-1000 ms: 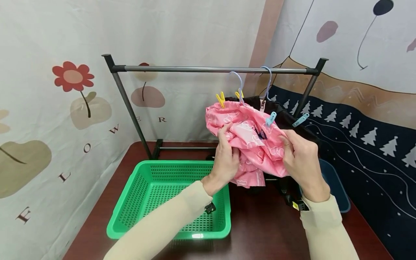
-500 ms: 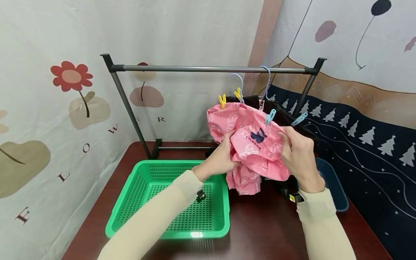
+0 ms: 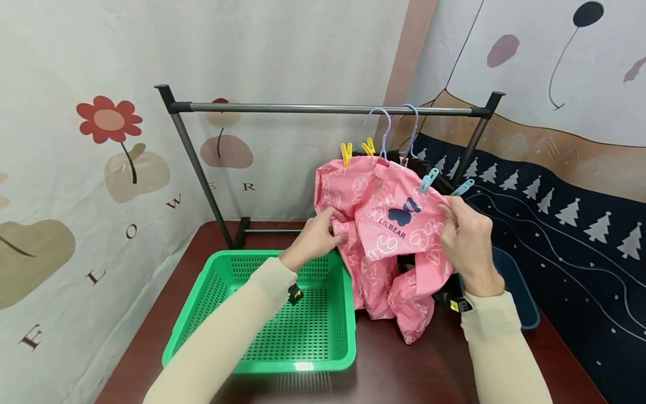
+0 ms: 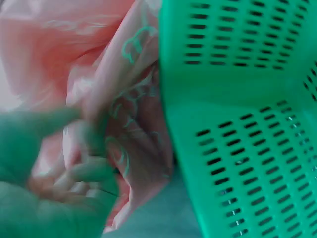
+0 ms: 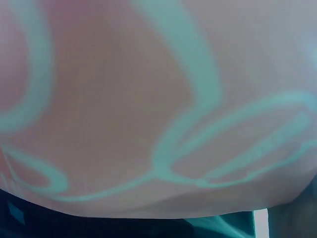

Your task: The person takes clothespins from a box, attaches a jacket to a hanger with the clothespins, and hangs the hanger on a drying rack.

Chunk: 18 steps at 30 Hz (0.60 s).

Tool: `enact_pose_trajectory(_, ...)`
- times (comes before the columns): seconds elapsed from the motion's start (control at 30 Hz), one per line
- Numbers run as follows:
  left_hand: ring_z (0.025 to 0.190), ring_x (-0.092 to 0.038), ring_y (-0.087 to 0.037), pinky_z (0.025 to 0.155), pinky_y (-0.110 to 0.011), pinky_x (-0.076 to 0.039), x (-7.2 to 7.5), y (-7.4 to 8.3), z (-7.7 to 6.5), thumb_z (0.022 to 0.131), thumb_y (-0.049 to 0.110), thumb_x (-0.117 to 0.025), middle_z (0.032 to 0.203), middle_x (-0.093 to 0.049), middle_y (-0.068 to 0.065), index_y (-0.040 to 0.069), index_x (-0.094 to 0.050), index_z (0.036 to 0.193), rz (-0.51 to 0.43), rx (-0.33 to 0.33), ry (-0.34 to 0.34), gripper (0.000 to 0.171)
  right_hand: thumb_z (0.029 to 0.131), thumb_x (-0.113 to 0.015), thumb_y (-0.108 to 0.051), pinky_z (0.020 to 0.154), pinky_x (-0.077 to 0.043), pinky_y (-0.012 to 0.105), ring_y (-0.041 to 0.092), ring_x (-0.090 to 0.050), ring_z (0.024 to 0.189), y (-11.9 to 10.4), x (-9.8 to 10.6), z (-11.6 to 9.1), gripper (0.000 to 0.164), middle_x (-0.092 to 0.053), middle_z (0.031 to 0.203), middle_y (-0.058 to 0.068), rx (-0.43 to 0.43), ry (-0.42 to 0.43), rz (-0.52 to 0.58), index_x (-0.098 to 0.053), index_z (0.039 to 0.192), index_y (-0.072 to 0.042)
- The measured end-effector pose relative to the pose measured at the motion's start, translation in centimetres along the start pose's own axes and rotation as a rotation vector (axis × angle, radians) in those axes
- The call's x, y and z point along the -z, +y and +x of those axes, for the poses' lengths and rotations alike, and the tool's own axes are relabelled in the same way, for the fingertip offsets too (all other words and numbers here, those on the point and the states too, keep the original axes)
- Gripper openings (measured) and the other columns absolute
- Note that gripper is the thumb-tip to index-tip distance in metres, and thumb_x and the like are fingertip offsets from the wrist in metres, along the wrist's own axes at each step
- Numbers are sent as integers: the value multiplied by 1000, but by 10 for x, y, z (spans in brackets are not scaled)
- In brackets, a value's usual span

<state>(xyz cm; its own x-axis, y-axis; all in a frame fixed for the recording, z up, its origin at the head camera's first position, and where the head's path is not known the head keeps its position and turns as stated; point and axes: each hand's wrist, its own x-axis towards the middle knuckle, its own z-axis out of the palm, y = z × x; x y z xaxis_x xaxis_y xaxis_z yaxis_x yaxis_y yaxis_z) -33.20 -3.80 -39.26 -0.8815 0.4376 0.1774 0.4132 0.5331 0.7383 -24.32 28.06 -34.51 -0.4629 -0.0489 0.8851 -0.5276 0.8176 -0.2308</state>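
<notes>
A pink garment with white paw outlines and a dark "LILBEAR" print hangs from a lilac hanger. Yellow clothespins and a light blue clothespin sit along its top. My left hand grips the garment's left side between thumb and fingers; in the left wrist view these fingers are curled and blurred against the cloth. On the other side, my right hand pinches the garment's right edge, below the blue clothespin. Pink cloth fills most of the right wrist view, hiding that hand.
A grey rail rack stands at the back of the brown table. In front of it sits a green perforated basket. A black garment hangs behind the pink one, and a dark blue bin stands at the right.
The bunched pink garment has spread and dropped down, so its print and lower ends show. My left hand has moved left along it; the right hand stays at the right edge.
</notes>
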Motion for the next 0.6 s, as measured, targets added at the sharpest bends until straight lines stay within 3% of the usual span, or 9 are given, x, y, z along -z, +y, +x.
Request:
enact_pose_trajectory(0.07,84,-81,-25,74,-30,-63,-3,-1,1,109,13,-82,108,-82,-14,10,-69,136,1,58,64,30,115,-70,-7,74,-43,12,34,-70,69,-1,0,0,16,-81,95,23,2,12,-1,-79,119,5)
enact_pose_trajectory(0.13,83,-83,-30,71,-31,-65,-6,-3,4,111,11,-80,104,-81,-13,10,-72,131,-20,95,105,21,115,-70,-6,76,-43,11,35,-71,70,-1,0,0,16,-82,97,24,0,17,0,-80,120,6)
enact_pose_trajectory(0.23,99,-85,-32,83,-36,-71,-7,-7,11,113,12,-77,112,-84,-13,9,-76,127,-67,125,161,15,115,-70,-6,76,-42,8,34,-70,69,-1,1,0,16,-82,97,24,-4,18,-2,-80,120,6)
enact_pose_trajectory(0.37,115,-84,-29,101,-41,-68,-3,-13,19,115,14,-73,124,-84,-15,5,-76,136,-119,149,185,23,112,-73,-2,75,-42,8,34,-69,67,1,2,-2,13,-81,95,24,-9,43,-3,-80,118,7)
enact_pose_trajectory(0.5,119,-80,-30,103,-41,-63,3,-23,24,118,15,-68,136,-80,-19,1,-67,155,-143,153,175,40,110,-74,0,76,-41,4,35,-68,65,3,4,-3,12,-80,92,24,-15,61,-4,-80,118,7)
enact_pose_trajectory(0.6,126,-77,-32,105,-43,-62,8,-34,28,120,14,-62,147,-75,-23,-2,-55,166,-144,117,160,49,110,-74,1,75,-41,5,34,-67,65,5,4,-3,12,-80,93,24,-14,58,-5,-80,118,7)
